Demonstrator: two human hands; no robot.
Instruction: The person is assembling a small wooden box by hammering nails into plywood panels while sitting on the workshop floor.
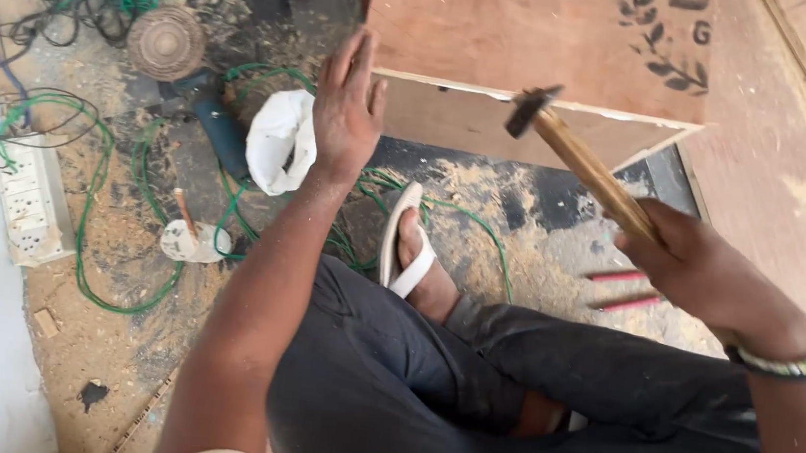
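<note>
The right hand (pixel 690 259) grasps a wooden-handled hammer (pixel 582 160), head pointing toward the upper left; the left hand (pixel 345 113), fingers released, rests on the plywood box (pixel 540 33).

Green cable tangle (pixel 107 228), white power strip (pixel 29 205), white bag (pixel 278 141), 2 red pencils (pixel 619 289), sawdust on floor.

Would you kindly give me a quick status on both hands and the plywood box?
Right hand shut on hammer, raised. Left hand open, steadying plywood box edge. Green cable and white bag lie nearby on floor.
</note>
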